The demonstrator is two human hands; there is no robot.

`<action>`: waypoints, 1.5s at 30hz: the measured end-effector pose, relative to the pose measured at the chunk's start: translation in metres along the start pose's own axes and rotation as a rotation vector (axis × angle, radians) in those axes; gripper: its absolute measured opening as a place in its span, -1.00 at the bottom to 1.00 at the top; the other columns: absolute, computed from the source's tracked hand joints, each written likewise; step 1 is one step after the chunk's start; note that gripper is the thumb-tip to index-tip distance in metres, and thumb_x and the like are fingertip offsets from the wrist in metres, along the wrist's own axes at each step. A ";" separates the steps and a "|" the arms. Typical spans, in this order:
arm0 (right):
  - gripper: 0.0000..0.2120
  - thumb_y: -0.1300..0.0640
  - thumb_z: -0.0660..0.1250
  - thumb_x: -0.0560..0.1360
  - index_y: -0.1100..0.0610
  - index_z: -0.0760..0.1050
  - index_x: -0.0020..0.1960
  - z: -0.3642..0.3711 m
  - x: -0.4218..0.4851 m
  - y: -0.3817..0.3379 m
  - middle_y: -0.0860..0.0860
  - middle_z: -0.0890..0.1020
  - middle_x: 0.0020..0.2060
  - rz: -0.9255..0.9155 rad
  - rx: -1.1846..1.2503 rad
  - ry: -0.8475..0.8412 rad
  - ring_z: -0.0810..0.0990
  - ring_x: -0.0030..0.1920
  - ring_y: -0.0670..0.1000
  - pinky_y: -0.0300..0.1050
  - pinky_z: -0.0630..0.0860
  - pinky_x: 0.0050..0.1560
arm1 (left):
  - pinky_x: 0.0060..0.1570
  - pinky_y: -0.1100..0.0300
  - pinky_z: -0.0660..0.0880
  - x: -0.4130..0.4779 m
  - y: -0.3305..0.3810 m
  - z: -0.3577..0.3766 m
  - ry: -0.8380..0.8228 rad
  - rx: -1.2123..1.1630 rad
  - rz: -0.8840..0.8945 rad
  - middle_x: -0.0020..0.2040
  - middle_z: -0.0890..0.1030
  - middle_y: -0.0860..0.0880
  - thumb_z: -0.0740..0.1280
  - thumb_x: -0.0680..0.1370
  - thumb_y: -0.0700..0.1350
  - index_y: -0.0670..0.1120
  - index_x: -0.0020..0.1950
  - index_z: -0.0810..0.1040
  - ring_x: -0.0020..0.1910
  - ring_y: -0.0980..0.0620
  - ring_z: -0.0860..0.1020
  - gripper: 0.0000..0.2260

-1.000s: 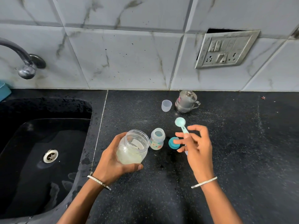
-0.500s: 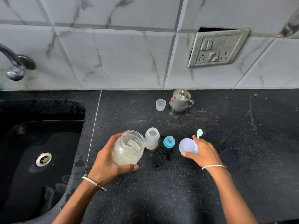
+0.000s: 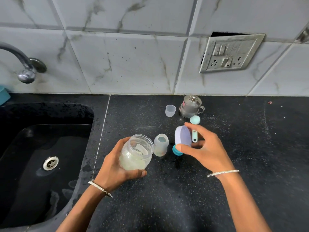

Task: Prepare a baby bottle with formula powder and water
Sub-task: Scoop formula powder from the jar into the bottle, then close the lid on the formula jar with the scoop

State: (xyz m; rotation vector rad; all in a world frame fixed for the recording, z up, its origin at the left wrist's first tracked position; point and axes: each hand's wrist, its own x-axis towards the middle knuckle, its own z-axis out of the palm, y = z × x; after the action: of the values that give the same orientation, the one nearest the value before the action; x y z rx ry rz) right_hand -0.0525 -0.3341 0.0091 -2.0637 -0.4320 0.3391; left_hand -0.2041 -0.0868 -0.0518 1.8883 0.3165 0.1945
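I stand at a black speckled counter [image 3: 217,190] with a wet black sink [image 3: 33,164] to my left, its tap [image 3: 25,67] curving from a white marble-veined tiled wall [image 3: 125,64], where a switch plate [image 3: 230,53] hangs crookedly under soft, even light.

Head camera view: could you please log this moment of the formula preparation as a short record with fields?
left hand: grips the open powder jar on the counter
right hand: holds the lilac lid tilted, with the teal scoop
baby bottle: upright, open, just right of the jar
teal bottle collar: on the counter, partly hidden by the right hand
back of counter: clear cap beside a small steel pot
sink: left of the counter
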 end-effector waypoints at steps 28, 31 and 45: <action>-0.22 0.00 0.70 0.28 -0.07 0.47 0.44 0.038 0.003 -0.041 -0.18 0.60 0.29 -0.255 -0.032 -0.424 0.58 0.30 -0.11 0.05 0.56 0.33 | -0.05 0.06 0.64 -0.007 0.030 -0.005 -0.009 0.176 0.129 0.14 0.65 0.15 0.66 0.10 0.05 0.13 0.37 0.47 0.05 0.10 0.66 -0.15; -0.24 0.04 0.71 0.26 -0.06 0.51 0.41 0.031 0.012 -0.051 -0.15 0.62 0.25 -0.281 -0.095 -0.517 0.60 0.26 -0.05 0.08 0.58 0.31 | -0.12 0.15 0.62 -0.004 0.030 -0.008 -0.048 0.200 0.132 0.07 0.67 0.13 0.70 0.11 -0.05 0.10 0.35 0.49 -0.02 0.11 0.67 -0.17; -0.45 -0.41 0.57 0.19 -0.07 0.67 0.00 0.037 0.016 -0.070 -0.18 0.71 -0.21 -0.284 -0.346 -0.354 0.65 -0.21 -0.15 -0.04 0.63 -0.13 | -0.08 0.17 0.62 -0.004 0.037 -0.007 -0.062 0.208 0.121 0.10 0.66 0.18 0.66 0.11 0.05 0.10 0.37 0.49 0.02 0.17 0.65 -0.16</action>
State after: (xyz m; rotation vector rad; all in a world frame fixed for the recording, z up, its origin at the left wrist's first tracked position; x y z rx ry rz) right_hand -0.0643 -0.2658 0.0500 -2.2374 -1.0487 0.4855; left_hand -0.2052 -0.0932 -0.0141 2.1167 0.1859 0.1892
